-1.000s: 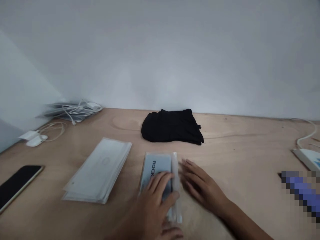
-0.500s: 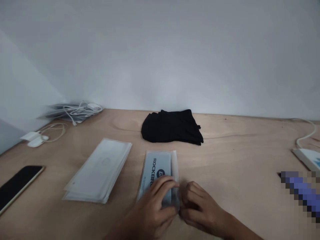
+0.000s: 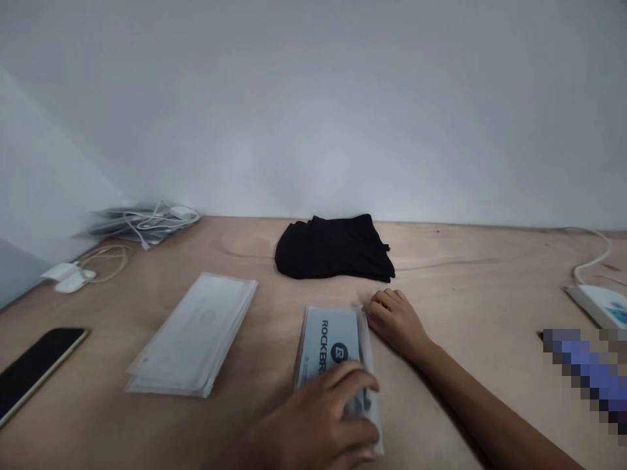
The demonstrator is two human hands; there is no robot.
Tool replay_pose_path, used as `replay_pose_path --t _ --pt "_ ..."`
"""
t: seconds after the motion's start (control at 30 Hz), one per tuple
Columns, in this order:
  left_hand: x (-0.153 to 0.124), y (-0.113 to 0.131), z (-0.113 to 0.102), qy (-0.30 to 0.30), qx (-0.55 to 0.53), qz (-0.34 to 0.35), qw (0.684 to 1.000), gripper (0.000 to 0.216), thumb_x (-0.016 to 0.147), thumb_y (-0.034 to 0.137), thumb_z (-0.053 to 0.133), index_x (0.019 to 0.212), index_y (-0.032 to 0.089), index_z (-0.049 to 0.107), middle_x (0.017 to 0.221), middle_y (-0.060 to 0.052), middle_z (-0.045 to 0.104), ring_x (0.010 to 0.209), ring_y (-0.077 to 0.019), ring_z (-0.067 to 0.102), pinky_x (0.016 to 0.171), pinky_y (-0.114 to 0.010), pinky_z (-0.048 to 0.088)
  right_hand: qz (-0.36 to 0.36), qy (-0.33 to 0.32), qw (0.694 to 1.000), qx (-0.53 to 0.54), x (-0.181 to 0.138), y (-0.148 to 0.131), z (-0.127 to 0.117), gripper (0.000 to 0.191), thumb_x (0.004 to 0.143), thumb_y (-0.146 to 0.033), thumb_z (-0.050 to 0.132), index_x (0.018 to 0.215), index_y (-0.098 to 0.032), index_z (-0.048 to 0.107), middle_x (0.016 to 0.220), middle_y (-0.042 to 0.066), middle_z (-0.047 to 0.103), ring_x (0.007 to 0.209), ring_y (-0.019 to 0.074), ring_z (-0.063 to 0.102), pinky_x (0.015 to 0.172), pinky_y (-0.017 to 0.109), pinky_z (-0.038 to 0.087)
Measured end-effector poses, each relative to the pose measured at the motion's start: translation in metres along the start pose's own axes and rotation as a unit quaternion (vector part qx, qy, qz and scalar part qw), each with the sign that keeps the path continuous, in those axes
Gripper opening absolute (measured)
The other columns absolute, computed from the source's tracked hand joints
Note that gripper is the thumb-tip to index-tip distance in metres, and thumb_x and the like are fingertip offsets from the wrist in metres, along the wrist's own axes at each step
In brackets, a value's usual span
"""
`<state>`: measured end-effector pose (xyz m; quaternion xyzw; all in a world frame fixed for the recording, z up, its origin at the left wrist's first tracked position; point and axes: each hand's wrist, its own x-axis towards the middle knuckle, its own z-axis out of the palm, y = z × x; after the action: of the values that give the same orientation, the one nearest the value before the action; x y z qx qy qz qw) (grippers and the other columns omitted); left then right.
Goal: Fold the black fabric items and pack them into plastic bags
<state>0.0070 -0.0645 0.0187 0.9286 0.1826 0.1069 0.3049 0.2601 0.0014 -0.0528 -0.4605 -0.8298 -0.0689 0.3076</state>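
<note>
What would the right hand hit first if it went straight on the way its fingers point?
Likely the black cloth, after narrowly clearing the packet corner beside the right hand; depth is unclear.

Passage runs over the plywood desk [image 3: 455, 391] between the black cloth [image 3: 333, 248] and the packet [image 3: 330, 343] (a narrow one, though).

dim, flat, grey light spreads over the white wall [image 3: 313, 111] with no visible source. a soft shadow lies beneath the right forearm [image 3: 490, 405]. the cable bundle [image 3: 147, 222] is smeared with blur, and a blocky pixelated patch [image 3: 588, 378] covers the lower right edge.
</note>
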Motion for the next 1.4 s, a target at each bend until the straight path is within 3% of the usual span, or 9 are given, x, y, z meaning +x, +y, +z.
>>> replay_pose_path --t 0.07,0.17,0.3,0.63,0.77,0.93,1.1,1.27,1.4 --pt "0.008 -0.007 -0.011 0.007 0.057 0.005 0.998 0.039 0.098 0.042 0.062 0.134 0.025 0.06 0.157 -0.009 0.045 0.147 -0.0315 0.036 0.118 -0.048 0.035 0.025 0.002 1.0 0.005 -0.002 0.0 0.002 0.017 0.098 -0.013 0.051 0.095 -0.019 0.067 0.086 0.007 0.064 0.082 0.0233 0.054 0.074 0.036 0.039" --pt "0.018 -0.021 -0.012 0.022 0.134 -0.104 0.985 0.069 0.101 0.05 0.052 0.159 0.02 0.03 0.168 -0.011 0.028 0.155 -0.0346 0.02 0.123 -0.057 0.023 0.064 0.007 0.998 0.022 -0.006 -0.005 0.002 0.016 0.098 -0.015 0.051 0.106 -0.017 0.065 0.089 0.008 0.064 0.082 0.0234 0.058 0.075 0.036 0.045" --pt "0.025 -0.037 0.005 0.027 0.187 -0.183 0.965 0.076 0.099 0.059 0.048 0.16 0.019 0.029 0.168 -0.011 0.025 0.155 -0.0385 0.016 0.122 -0.064 0.019 0.095 0.006 0.994 0.051 -0.007 -0.014 -0.001 0.016 0.099 -0.02 0.051 0.107 -0.018 0.064 0.093 0.008 0.065 0.083 0.0231 0.062 0.077 0.037 0.051" --pt "0.023 -0.038 0.013 0.059 0.164 -0.191 0.966 0.082 0.095 0.06 0.055 0.157 0.012 0.029 0.168 -0.016 0.023 0.156 -0.0381 0.014 0.122 -0.065 0.021 0.171 0.003 0.983 0.066 -0.009 -0.067 0.009 0.025 0.098 -0.032 0.055 0.118 -0.022 0.068 0.107 0.013 0.06 0.091 0.028 0.062 0.081 0.045 0.055" --pt "0.013 -0.049 0.007 0.13 0.129 -0.19 0.965 0.056 0.098 0.048 0.056 0.142 0.017 0.042 0.167 -0.017 0.025 0.156 -0.033 0.018 0.122 -0.057 0.03 0.182 -0.003 0.98 0.079 -0.01 -0.067 0.013 0.027 0.097 -0.033 0.058 0.119 -0.022 0.068 0.113 0.014 0.059 0.097 0.0296 0.061 0.086 0.049 0.056" --pt "0.001 -0.087 0.001 0.242 0.177 -0.263 0.917 0.021 0.102 0.032 0.046 0.118 0.02 0.054 0.156 -0.017 0.044 0.151 -0.0355 0.032 0.117 -0.06 0.036 0.196 0.002 0.976 0.092 -0.013 -0.049 0.003 0.026 0.097 -0.025 0.052 0.117 -0.019 0.069 0.126 0.018 0.056 0.105 0.0305 0.064 0.089 0.049 0.059" --pt "-0.002 -0.104 0.008 0.206 0.241 -0.282 0.905 0.035 0.103 0.032 0.042 0.131 0.014 0.052 0.16 -0.023 0.036 0.151 -0.041 0.027 0.116 -0.063 0.033 0.146 -0.003 0.987 0.07 -0.007 -0.069 -0.001 0.038 0.096 -0.016 0.047 0.13 -0.023 0.062 0.153 0.017 0.047 0.135 0.0356 0.052 0.102 0.058 0.054" --pt "-0.001 -0.103 0.012 0.205 0.254 -0.285 0.901 0.035 0.103 0.03 0.042 0.131 0.013 0.054 0.159 -0.023 0.039 0.152 -0.0403 0.027 0.116 -0.065 0.031 0.062 -0.106 0.992 0.009 -0.007 -0.097 0.011 0.06 0.091 -0.036 0.066 0.147 -0.019 0.05 0.157 0.019 0.044 0.143 0.0387 0.043 0.111 0.063 0.044" --pt "-0.002 -0.104 0.011 0.199 0.259 -0.287 0.901 0.036 0.102 0.034 0.045 0.131 0.013 0.053 0.159 -0.023 0.038 0.151 -0.0407 0.029 0.116 -0.063 0.032 0.104 -0.121 0.986 -0.041 -0.024 -0.072 -0.004 0.04 0.094 -0.032 0.059 0.132 -0.019 0.061 0.151 0.019 0.051 0.137 0.0371 0.051 0.109 0.062 0.044"
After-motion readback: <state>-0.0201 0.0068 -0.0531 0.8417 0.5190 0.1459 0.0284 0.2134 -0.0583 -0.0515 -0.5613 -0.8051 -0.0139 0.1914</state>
